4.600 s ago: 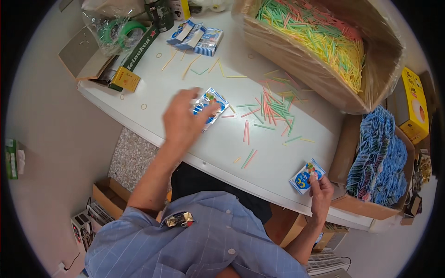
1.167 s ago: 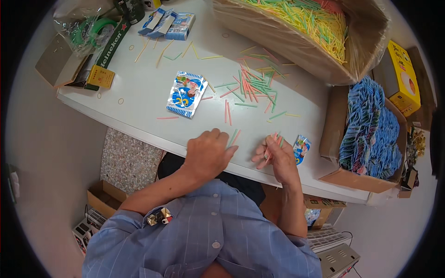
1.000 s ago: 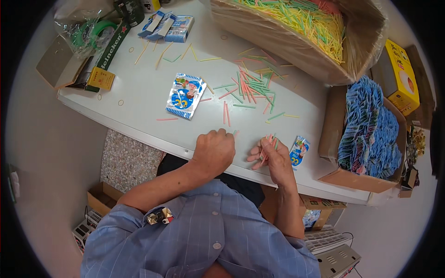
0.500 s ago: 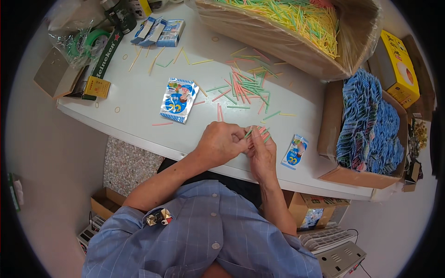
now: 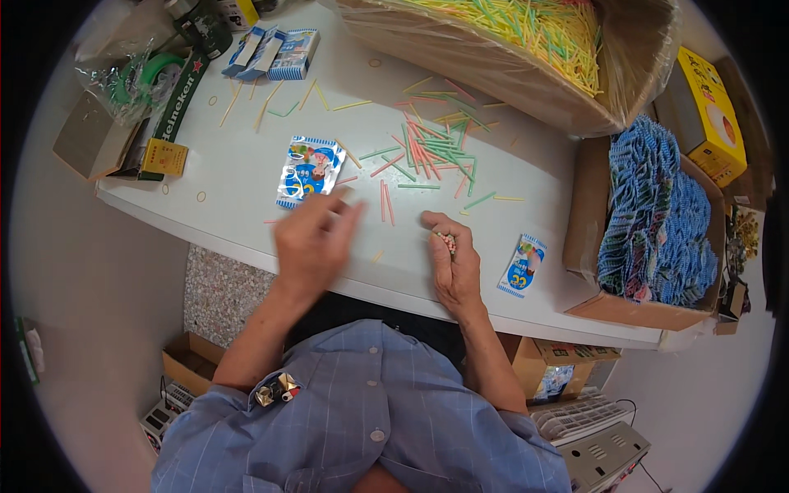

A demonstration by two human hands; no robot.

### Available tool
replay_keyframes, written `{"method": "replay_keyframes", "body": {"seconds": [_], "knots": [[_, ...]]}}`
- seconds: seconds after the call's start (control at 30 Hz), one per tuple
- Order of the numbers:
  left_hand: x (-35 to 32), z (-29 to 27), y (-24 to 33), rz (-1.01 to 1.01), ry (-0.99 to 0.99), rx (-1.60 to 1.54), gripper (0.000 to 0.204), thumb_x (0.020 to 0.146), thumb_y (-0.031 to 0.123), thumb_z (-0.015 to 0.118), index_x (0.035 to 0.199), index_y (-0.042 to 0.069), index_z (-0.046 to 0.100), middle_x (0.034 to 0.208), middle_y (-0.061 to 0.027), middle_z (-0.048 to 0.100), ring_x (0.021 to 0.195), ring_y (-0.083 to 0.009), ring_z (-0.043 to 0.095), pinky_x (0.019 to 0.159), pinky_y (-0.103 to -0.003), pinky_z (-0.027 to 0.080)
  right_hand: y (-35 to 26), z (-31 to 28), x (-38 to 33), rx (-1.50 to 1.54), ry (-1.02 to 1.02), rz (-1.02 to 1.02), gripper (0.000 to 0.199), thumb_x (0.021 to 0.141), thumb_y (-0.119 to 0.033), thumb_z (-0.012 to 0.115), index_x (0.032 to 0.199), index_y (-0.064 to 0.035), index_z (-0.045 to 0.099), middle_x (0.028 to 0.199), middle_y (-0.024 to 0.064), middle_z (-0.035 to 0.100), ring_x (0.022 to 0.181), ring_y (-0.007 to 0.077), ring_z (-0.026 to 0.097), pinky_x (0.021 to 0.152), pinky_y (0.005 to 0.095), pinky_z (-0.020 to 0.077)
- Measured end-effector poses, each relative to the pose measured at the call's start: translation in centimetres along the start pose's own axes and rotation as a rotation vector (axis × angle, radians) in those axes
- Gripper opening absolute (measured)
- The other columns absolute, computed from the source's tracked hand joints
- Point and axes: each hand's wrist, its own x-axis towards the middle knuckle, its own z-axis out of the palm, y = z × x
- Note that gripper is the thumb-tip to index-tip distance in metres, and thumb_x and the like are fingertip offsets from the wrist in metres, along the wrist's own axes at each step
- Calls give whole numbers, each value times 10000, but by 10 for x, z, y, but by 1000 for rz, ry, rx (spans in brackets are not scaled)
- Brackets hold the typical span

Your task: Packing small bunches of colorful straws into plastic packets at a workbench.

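Note:
My right hand [image 5: 457, 261] is closed around a bundle of thin coloured sticks [image 5: 446, 241], their ends showing at the curled fingers. My left hand [image 5: 316, 240], smeared by motion, hovers at the near side of a blue-and-white shiny packet [image 5: 309, 168]; whether its fingers hold anything cannot be made out. Beyond the hands lies a loose pile of pink and green sticks [image 5: 436, 152], with two pink sticks [image 5: 386, 203] apart from it. A blurred yellowish stick [image 5: 378, 256] shows between the hands. Right of my right hand lies a smaller blue-and-white packet [image 5: 522, 264].
At the back, a large plastic-lined carton [image 5: 485, 70] holds many coloured sticks. A carton on the right [image 5: 585, 214] is filled with strips of blue packets [image 5: 657, 214], beside a yellow box [image 5: 703, 115]. Open small boxes [image 5: 271, 53], a tape roll [image 5: 160, 74] and a little yellow box [image 5: 165, 157] stand left.
My left hand has moved left, away from the bundle, toward the large packet. My right hand keeps the sticks, now closed more tightly around them. A yellowish stick has appeared near the table's front edge.

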Motion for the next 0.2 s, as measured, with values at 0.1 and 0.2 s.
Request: {"method": "replay_keyframes", "body": {"seconds": [0.1, 0.2], "knots": [[22, -34, -24, -226, 174, 227, 331, 841, 198, 787, 1086, -7, 697, 921, -114, 705, 623, -159, 625, 530, -277, 476, 4, -1, -1, -51, -14, -11, 131, 1037, -90, 478, 1142, -15, 498, 1262, 198, 628, 1192, 262, 586, 1042, 355, 419], [38, -52, -54, -418, 158, 377, 544, 814, 398, 800, 1176, 10, 679, 993, -133, 713, 666, -204, 632, 637, -351, 516, 2, 0, 0, 11, -31, 18, 159, 1037, -121, 494, 1158, -18, 504, 1266, 193, 628, 1220, 269, 577, 1066, 354, 401]]}}
